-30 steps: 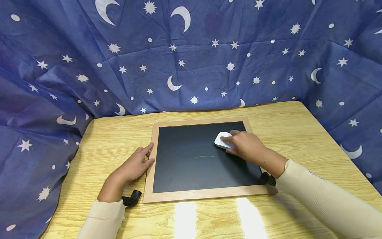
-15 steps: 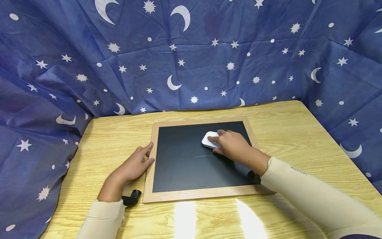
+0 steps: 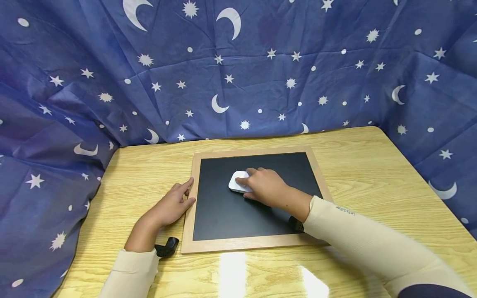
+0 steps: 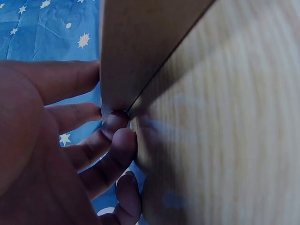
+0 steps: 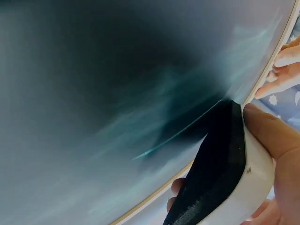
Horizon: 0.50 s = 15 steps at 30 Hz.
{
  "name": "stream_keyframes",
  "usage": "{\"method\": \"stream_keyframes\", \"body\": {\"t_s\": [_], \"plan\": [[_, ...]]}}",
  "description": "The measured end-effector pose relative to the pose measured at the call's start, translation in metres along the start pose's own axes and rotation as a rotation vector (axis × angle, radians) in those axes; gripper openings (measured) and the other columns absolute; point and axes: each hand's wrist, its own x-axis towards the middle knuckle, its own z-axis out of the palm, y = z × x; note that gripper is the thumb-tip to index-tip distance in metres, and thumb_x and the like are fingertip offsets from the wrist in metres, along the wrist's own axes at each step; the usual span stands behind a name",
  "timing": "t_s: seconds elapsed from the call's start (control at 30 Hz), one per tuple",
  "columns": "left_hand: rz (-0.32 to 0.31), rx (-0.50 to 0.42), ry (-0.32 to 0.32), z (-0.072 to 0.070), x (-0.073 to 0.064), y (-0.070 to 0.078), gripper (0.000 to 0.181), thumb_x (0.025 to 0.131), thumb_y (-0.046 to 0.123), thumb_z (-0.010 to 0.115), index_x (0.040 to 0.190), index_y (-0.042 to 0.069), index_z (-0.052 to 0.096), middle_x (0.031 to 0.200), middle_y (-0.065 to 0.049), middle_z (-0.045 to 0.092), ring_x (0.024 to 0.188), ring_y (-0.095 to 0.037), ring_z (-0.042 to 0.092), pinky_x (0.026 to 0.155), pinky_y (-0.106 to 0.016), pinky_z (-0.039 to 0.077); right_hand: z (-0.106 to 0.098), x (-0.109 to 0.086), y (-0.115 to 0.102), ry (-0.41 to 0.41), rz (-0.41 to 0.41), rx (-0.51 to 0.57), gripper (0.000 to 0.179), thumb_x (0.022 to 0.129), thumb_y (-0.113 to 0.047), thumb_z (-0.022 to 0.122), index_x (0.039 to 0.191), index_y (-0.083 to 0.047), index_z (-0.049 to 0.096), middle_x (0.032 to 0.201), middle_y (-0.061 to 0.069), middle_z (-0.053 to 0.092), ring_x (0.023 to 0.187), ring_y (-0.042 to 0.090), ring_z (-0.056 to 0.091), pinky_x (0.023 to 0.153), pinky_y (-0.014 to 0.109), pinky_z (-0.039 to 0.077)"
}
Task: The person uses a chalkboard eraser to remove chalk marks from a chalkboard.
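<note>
My right hand grips a white-backed chalkboard eraser, with one finger laid along its top. They are over the left-middle part of a wood-framed chalkboard. In the right wrist view, the eraser's dark felt faces the board at a tilt. A thin green chalk line runs up to it across pale smears. The head view has that line hidden behind the hand. At the board's left side, my left hand touches the frame with thumb and forefinger; its other fingers bend loosely by the tabletop.
The board lies flat on a light wood-grain table. A blue curtain with white moons and stars hangs behind and at both sides. A black wrist camera sits close to the frame's lower left corner.
My right hand has slid the eraser leftward across the board, lately a little toward me. The green line, visible earlier in the head view, is now covered there. The left hand stays put.
</note>
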Motion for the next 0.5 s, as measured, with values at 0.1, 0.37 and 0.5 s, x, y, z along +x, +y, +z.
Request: {"method": "stream_keyframes", "body": {"t_s": [0.1,0.37,0.5], "plan": [[-0.004,0.004,0.002,0.001,0.000,0.001,0.066,0.103,0.020,0.055,0.159,0.004,0.024,0.122,-0.019,0.050,0.086,-0.020,0.052,0.082,-0.038,0.046,0.000,0.002,-0.005,0.017,-0.035,-0.011,0.043,0.090,-0.037,0.075,0.130,-0.023,0.068,0.115,0.016,0.068,0.089,0.030,0.069,0.073,0.044,0.058],[-0.017,-0.001,0.003,0.002,0.001,0.001,0.067,0.104,0.022,0.055,0.160,0.006,0.022,0.116,-0.016,0.048,0.079,-0.018,0.048,0.076,-0.034,0.043,-0.002,0.008,-0.013,0.002,-0.066,-0.034,0.042,0.092,-0.038,0.073,0.131,-0.025,0.067,0.116,0.015,0.068,0.092,0.030,0.069,0.075,0.044,0.058],[-0.018,-0.006,0.000,0.002,0.001,0.001,0.067,0.104,0.021,0.055,0.160,0.005,0.022,0.115,-0.016,0.048,0.078,-0.018,0.047,0.076,-0.034,0.042,-0.002,0.009,-0.013,-0.024,-0.044,-0.018,0.043,0.092,-0.038,0.072,0.132,-0.026,0.067,0.116,0.015,0.068,0.093,0.030,0.069,0.076,0.044,0.058]]}}
